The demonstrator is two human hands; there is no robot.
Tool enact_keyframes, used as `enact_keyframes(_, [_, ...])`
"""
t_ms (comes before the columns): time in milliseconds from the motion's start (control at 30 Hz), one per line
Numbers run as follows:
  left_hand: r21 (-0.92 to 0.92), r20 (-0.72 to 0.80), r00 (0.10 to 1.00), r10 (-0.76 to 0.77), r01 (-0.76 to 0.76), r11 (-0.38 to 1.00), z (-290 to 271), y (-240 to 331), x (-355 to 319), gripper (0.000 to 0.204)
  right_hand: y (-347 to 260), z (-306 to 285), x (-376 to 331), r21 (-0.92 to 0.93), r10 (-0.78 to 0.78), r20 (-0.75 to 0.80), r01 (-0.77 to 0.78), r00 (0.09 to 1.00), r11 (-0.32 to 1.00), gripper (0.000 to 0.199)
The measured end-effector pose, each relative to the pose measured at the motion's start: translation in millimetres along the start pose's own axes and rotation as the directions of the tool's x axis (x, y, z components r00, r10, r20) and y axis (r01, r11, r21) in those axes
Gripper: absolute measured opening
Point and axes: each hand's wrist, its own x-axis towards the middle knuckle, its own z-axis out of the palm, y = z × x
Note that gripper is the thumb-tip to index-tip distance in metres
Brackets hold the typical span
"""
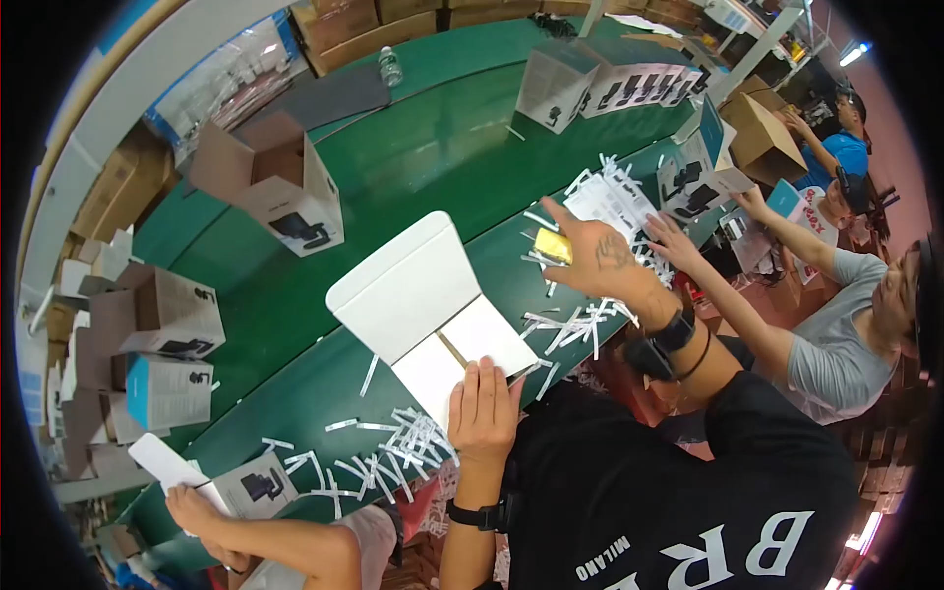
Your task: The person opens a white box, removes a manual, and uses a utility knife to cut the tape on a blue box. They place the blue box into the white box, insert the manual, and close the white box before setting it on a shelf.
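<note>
Left hand (482, 408) lay open, flat, pinning the white folded carton (428, 305) steady; right hand (590, 258) beyond gripped a yellow pad (553, 246), forefinger extended.

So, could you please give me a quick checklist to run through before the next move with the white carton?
1. Left hand rests flat on the white carton, pinning it: ok.
2. Carton lid stands open: ok.
3. Right hand holds a small yellow item, away from the carton: ok.
4. Paper strips lie right beside the carton: not ok.
5. Neighbour's hand reaches close to the right hand: not ok.
6. Carton's inside contents: cannot tell.
</note>
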Motion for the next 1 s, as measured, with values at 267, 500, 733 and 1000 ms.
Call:
enact_keyframes(267, [-0.082,0.098,0.993,-0.06,0.069,0.994,-18,11,17,0.034,-50,28,69,0.841,-0.018,0.299,-0.254,0.954,0.478,0.053])
enact_keyframes(500, [-0.788,0.535,0.508,-0.675,0.587,-0.184,-60,16,27,0.027,-32,9,-27,0.28,-0.632,0.208,0.574,0.746,0.769,0.04])
enact_keyframes(733, [-0.673,0.654,0.421,-0.629,0.703,-0.23,-62,9,12,0.029,-20,34,-36,-0.125,-0.649,0.27,0.695,0.711,0.708,0.049])
enact_keyframes(1000, [-0.686,0.654,0.456,-0.604,0.694,-0.219,-70,11,27,0.028,-35,19,-68,0.09,-0.441,-0.051,0.444,0.896,0.891,0.03])
